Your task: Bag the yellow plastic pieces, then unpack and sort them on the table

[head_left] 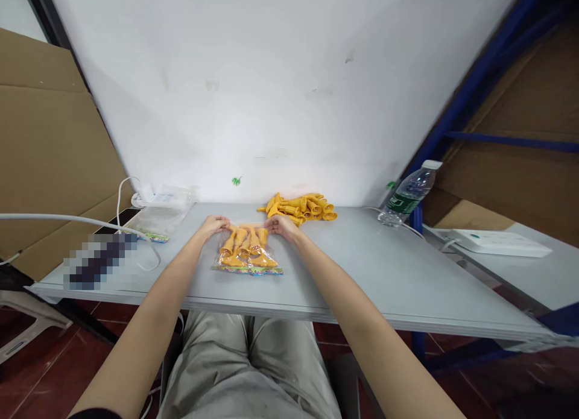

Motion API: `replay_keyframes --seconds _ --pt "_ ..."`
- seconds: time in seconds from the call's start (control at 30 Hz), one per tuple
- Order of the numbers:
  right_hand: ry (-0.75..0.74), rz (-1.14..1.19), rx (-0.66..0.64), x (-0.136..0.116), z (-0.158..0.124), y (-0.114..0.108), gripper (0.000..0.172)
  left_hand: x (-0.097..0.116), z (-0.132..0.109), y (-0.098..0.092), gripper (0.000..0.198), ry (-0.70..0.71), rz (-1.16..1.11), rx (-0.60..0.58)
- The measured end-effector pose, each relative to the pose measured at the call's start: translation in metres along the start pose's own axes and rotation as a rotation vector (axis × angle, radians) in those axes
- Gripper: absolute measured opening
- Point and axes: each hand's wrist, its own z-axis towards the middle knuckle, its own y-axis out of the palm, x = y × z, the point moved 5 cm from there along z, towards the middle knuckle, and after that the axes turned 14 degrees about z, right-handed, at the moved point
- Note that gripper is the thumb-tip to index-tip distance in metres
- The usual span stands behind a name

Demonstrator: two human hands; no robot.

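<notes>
A clear plastic bag (248, 253) filled with several orange balloons lies flat on the grey table (362, 268) in front of me. My left hand (212, 225) pinches the bag's far left corner. My right hand (280, 225) pinches its far right corner. Both hands have their fingers closed on the bag's top edge. Just behind the right hand lies a loose pile of orange balloons (301, 207) near the wall.
A stack of empty clear bags (160, 217) sits at the table's back left, beside a white charger and cable (142, 196). A water bottle (407, 193) leans at the back right. A white power strip (495, 241) lies on the adjoining surface. Cardboard stands on both sides.
</notes>
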Motion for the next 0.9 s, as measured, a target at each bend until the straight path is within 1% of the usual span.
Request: replay_keyframes --seconds 0.07,0.1,0.17,0.3,0.37,0.5,0.6,0.63,0.7,0.77,0.83,0.9 --pt "0.070 0.048 -0.007 0.002 0.000 -0.001 0.019 0.001 0.000 0.001 0.014 0.027 -0.012 0.000" --pt "0.092 0.062 -0.011 0.002 0.000 -0.001 0.016 0.001 0.000 0.002 0.018 0.036 -0.021 0.002" --pt "0.064 0.043 -0.022 0.000 -0.001 -0.002 0.012 0.001 0.000 0.001 0.027 0.046 -0.042 0.004" --pt "0.030 -0.019 -0.107 -0.003 0.000 -0.004 0.024 -0.002 0.000 -0.001 0.039 0.042 -0.079 -0.010" --pt "0.008 -0.123 -0.142 -0.007 0.002 -0.003 0.025 -0.004 0.000 -0.002 0.043 0.040 -0.099 -0.027" --pt "-0.071 -0.476 -0.174 -0.021 0.010 0.009 0.022 -0.004 0.000 -0.003 0.046 0.055 -0.121 -0.016" --pt "-0.147 -0.671 -0.231 -0.032 0.016 0.027 0.008 -0.002 0.001 -0.002 0.047 0.087 -0.115 0.012" --pt "-0.157 -0.706 -0.253 -0.034 0.018 0.032 0.007 -0.002 0.002 -0.002 0.048 0.101 -0.112 0.019" --pt "-0.147 -0.755 -0.291 -0.034 0.021 0.042 0.018 0.000 0.002 -0.001 0.047 0.133 -0.110 0.029" --pt "-0.114 -0.804 -0.318 -0.031 0.024 0.049 0.033 0.001 0.003 0.001 0.047 0.166 -0.125 0.037" --pt "-0.072 -0.859 -0.341 -0.028 0.025 0.053 0.047 0.003 0.003 0.002 0.046 0.192 -0.160 0.048" --pt "-0.029 -0.911 -0.363 -0.025 0.026 0.054 0.057 0.005 0.003 0.004 0.046 0.208 -0.203 0.066"
